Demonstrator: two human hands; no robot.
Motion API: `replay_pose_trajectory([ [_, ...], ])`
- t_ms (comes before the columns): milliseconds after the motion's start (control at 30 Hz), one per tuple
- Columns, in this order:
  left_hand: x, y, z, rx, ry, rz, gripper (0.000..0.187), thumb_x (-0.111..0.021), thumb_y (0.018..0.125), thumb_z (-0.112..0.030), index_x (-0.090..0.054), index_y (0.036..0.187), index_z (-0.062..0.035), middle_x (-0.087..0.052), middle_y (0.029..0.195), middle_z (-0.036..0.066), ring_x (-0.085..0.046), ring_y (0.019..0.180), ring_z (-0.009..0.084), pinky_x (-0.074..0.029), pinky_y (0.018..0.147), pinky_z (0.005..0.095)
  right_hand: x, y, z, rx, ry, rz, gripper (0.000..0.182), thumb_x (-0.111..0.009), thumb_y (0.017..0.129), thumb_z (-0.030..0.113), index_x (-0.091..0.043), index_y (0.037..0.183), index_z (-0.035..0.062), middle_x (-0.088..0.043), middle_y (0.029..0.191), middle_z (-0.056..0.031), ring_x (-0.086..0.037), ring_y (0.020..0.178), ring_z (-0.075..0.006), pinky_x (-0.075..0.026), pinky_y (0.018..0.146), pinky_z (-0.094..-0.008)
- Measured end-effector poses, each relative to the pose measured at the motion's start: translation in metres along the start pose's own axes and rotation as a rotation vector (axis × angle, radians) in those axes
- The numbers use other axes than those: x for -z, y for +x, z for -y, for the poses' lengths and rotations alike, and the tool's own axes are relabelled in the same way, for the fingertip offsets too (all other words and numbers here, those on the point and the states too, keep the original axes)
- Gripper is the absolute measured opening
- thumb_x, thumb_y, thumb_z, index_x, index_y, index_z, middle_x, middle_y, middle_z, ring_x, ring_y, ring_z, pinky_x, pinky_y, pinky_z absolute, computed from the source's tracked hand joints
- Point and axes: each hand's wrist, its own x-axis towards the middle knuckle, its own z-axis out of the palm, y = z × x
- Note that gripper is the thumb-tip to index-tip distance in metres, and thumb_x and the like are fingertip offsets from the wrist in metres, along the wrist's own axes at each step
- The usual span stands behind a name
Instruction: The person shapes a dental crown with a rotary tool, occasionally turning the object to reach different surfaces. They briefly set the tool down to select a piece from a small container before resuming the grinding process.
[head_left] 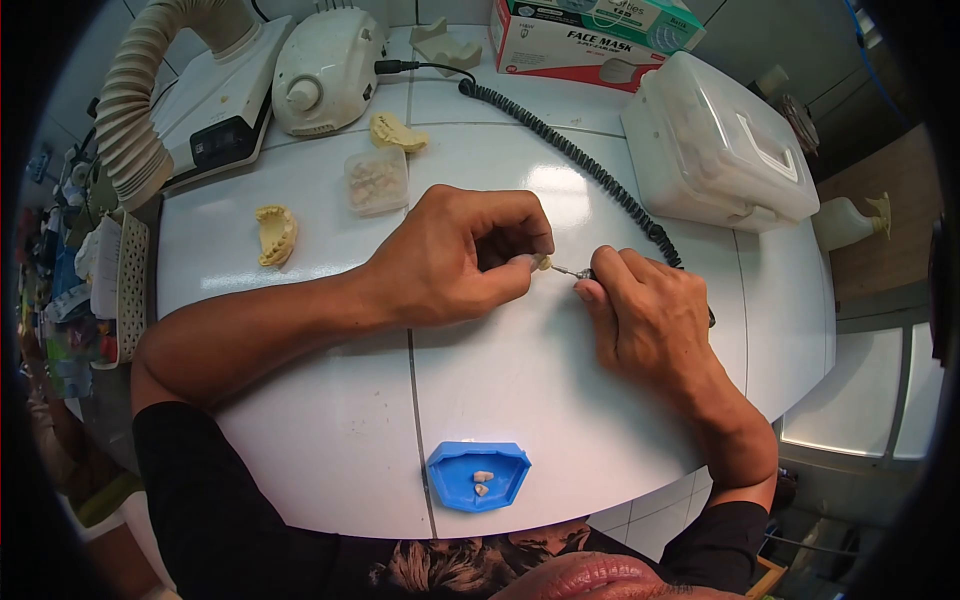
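Between the thumb and fingertips of my left hand (460,255) is a small, pale, tooth-like piece (544,263), mostly covered by the fingers. My right hand (650,310) is wrapped round a rotary handpiece (587,274), whose body is largely hidden in the grip. From it a thin metal bur (566,271) points left, its tip at or very near the piece; contact is hard to make out. Close to the table's front edge, a blue tray (452,482) holds two small tooth-like pieces (483,477).
Yellowish dental casts (274,236) and a clear box (352,192) of small pieces lie left. Behind stand a white control unit (328,80), a ribbed hose (128,130) and a mask box (590,60). A coiled cord (570,150) runs rightward, near a white case (715,150).
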Motion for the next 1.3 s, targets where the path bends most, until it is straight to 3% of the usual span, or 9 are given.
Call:
replay_pose_trajectory([
  [467,-0.003,0.002,0.003,-0.002,0.02,-0.04,0.009,-0.074,0.093,-0.007,-0.07,0.097,0.001,-0.073,0.087,0.003,-0.066,0.081,0.0072,-0.051,0.068,0.0256,-0.006,0.0,0.009,-0.008,-0.138,0.007,0.03,-0.074,0.105,0.032,-0.061,0.091,0.0089,-0.059,0.072,-0.0065,-0.067,0.06,-0.0265,-0.053,0.056,-0.0399],
  [1300,-0.003,0.004,-0.001,0.051,0.055,-0.044,0.012,-0.076,0.094,-0.009,-0.07,0.099,0.0008,-0.073,0.091,0.003,-0.066,0.082,0.0065,-0.052,0.068,0.0242,-0.009,0.0,0.012,-0.049,-0.162,0.01,0.033,-0.071,0.108,0.034,-0.06,0.091,0.0084,-0.061,0.071,-0.0081,-0.068,0.056,-0.0272,-0.053,0.052,-0.0398],
])
